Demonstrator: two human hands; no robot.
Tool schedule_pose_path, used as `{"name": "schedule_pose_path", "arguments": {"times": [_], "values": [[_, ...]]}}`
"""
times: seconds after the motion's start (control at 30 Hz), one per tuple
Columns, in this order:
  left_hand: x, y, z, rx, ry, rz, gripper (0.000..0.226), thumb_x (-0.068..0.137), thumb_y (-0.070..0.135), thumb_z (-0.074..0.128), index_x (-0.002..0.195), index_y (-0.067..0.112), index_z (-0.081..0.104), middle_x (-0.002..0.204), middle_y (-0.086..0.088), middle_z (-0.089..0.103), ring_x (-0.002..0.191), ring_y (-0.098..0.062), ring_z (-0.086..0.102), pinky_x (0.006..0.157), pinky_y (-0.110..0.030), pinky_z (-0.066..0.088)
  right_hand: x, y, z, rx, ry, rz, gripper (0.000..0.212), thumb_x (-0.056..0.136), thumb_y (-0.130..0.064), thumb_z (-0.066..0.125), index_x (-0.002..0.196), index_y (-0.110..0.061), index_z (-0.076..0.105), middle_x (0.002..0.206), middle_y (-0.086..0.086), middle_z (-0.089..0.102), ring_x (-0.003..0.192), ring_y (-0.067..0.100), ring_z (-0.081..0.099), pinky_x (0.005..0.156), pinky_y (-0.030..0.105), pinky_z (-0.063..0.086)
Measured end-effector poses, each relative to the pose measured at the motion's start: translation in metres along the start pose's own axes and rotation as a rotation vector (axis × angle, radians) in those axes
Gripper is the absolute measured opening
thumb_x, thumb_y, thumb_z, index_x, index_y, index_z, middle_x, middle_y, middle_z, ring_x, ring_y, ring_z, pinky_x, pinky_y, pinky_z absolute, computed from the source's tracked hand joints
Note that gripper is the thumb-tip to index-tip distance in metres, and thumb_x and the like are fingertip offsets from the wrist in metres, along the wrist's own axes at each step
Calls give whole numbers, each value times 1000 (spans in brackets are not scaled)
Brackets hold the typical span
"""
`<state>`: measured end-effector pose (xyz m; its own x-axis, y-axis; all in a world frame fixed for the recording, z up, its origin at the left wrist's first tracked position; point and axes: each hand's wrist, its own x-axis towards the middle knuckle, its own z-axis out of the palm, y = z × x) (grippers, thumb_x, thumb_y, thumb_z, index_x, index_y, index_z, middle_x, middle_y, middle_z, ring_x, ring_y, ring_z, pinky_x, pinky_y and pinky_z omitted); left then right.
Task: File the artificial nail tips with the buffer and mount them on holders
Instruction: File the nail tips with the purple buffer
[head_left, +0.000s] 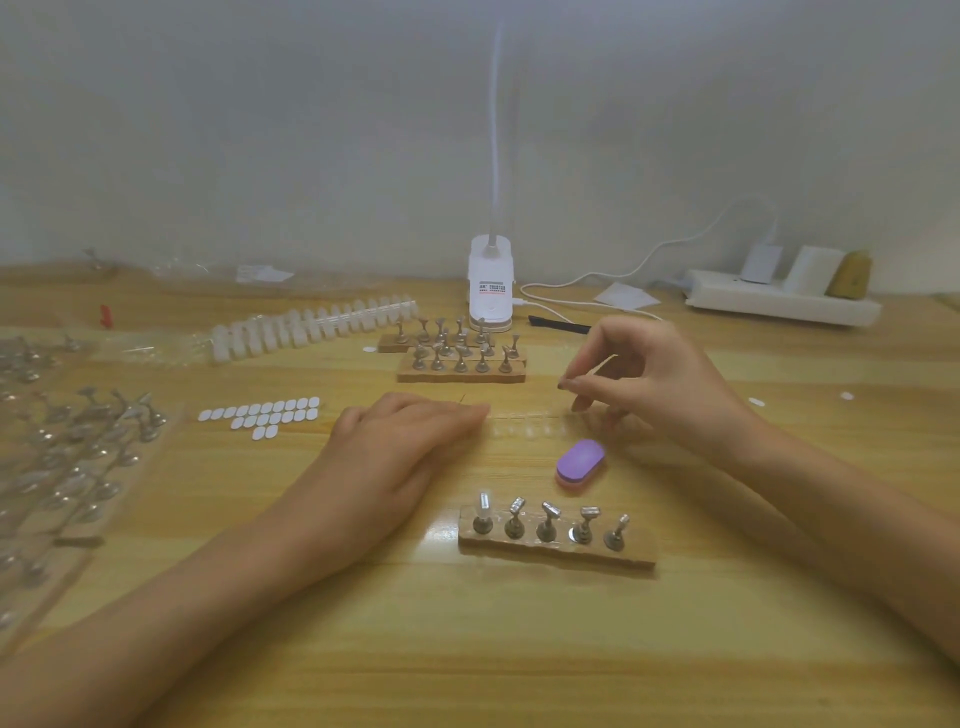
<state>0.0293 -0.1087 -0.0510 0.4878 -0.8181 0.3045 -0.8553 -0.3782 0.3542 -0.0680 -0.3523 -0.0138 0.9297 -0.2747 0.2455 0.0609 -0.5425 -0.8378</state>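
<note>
Nail tips (524, 423) lie as a faint clear strip on the counter (519, 649), between the two hands and just far of the purple buffer (581, 461). The left hand (410, 441) rests flat, fingers straight, fingertips at the strip's left end, holding nothing. The right hand (644, 379) hangs over the right end, its grip narrow, thumb and forefinger drawn together. Whether a tip sits between them cannot be told through the blur. The likeliest trouble is a loose tip springing away and vanishing against the pale wood, since the tips barely show even now. The strip may also skid if the left hand's pressure slackens. The near holder block (556, 543) stands close to the right forearm, so a careless reach for the buffer could topple its five holders or dislodge the mounted tip (484, 506) on the leftmost one. Around the work, a bag of loose holders (78, 441) fills the left side and a power strip (779, 304) lies far right. The lamp base (491, 283), a white tip strip (311, 327) and two more holder blocks (460, 361) lie far of the hands, well apart from them, with white pads (262, 413) to the left.
</note>
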Motion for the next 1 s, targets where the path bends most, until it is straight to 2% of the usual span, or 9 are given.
{"name": "schedule_pose_path", "arguments": {"times": [0.13, 0.2, 0.33, 0.5, 0.6, 0.73, 0.8, 0.9, 1.0], "values": [[0, 1, -9, -265, 51, -76, 41, 99, 20, 53, 132, 45, 56, 125, 32, 57, 125, 8, 43, 108, -23, 35, -3, -15, 0, -4, -61, -184, 10, 83, 0, 76, 80, -6, 68, 75, 3, 71, 67, 18, 70, 49, 25, 53], [1, 9, -17, -339, 114, -68, 34, 95, 26, 59, 122, 46, 63, 119, 35, 61, 120, 12, 48, 94, -10, 38, -8, -25, 4, -1, -83, -242, 10, 82, -1, 77, 81, -9, 71, 76, 1, 72, 71, 16, 70, 50, 23, 53], [5, 35, -30, -593, 125, -2, 15, 88, 34, 71, 102, 38, 67, 109, 20, 70, 100, -5, 68, 74, -22, 54, -19, -43, 13, 33, -88, -365, 12, 82, -4, 77, 81, -16, 74, 79, -4, 72, 77, 17, 72, 48, 22, 54], [8, 52, -36, -894, 214, 49, 17, 78, 27, 75, 89, 19, 65, 88, 1, 74, 81, -19, 74, 60, -19, 51, -29, -60, 16, 125, -97, -399, 7, 83, -8, 75, 85, -13, 77, 77, -4, 70, 72, 16, 71, 47, 21, 53], [15, 56, -37, -979, 292, 46, 18, 77, 19, 74, 93, 14, 66, 81, -3, 74, 73, -20, 74, 60, -20, 53, -30, -64, 14, 132, -43, -415, 10, 86, -10, 72, 90, -17, 78, 80, -4, 68, 70, 15, 69, 48, 21, 53], [30, 54, -38, -1027, 336, -48, 32, 78, 25, 76, 108, 21, 68, 80, 1, 74, 76, -17, 74, 61, -19, 52, -24, -60, 2, 184, -120, -326, 35, 86, -23, 68, 121, -23, 69, 92, 1, 71, 78, 11, 69, 53, 22, 55], [35, 48, -34, -1048, 332, -141, 28, 74, 33, 77, 100, 27, 72, 86, 2, 76, 79, -14, 74, 59, -16, 51, -16, -51, -15, 77, -202, -224, 45, 79, -27, 74, 122, -26, 63, 92, -2, 72, 76, 6, 65, 53, 20, 52], [38, 39, -22, -1100, 322, -273, 20, 72, 36, 75, 88, 27, 72, 93, 2, 77, 81, -15, 75, 54, -15, 51, -12, -29, -34, -384, -343, -139, 38, 68, -42, 80, 104, -37, 70, 93, -15, 64, 74, 1, 51, 64, 11, 42], [35, 32, -10, -1093, 295, -318, 16, 79, 31, 73, 89, 21, 66, 95, 1, 78, 79, -21, 76, 50, -16, 51, -16, -7, -26, -473, -447, -89, 29, 74, -32, 85, 97, -38, 70, 101, -11, 58, 77, 4, 46, 70, 13, 39]]}}
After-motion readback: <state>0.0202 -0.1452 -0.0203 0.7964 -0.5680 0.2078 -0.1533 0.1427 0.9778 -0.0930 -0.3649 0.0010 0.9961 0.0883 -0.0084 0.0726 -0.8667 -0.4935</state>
